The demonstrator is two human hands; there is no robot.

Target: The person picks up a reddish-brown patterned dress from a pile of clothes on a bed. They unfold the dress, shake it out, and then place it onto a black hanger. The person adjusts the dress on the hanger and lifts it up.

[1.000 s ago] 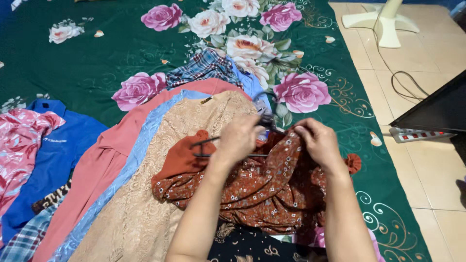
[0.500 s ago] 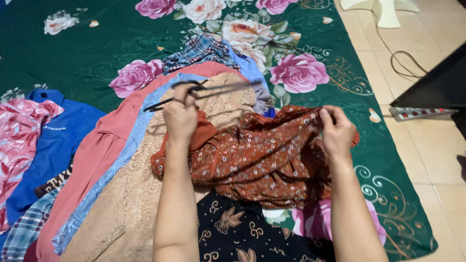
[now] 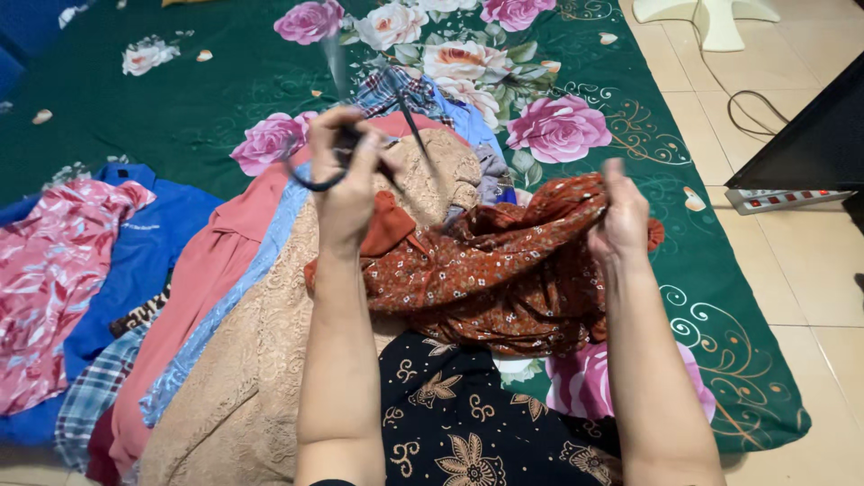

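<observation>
1. We see the left hand (image 3: 346, 184) at upper centre of the frame, its grip closed on a dark hanger (image 3: 335, 160). A second ago this hand lay low on the rust blouse (image 3: 490, 270), with the hanger still among the cloth; now the hanger stands clear above the garment, blurred by motion.
2. The right hand (image 3: 621, 220), right of centre, pinches the blouse's upper edge in a narrow grip. It has drawn away from the left hand, so the cloth is stretched between the two sides.
3. The blouse lies at centre frame, over a beige lace dress (image 3: 261, 360) and partly over a black patterned cloth (image 3: 459, 423).
4. We judge from this that hanger and blouse are now parted: the garment is free of its hanger.
5. Other garments fan out at left on the green floral sheet (image 3: 180, 99).
</observation>
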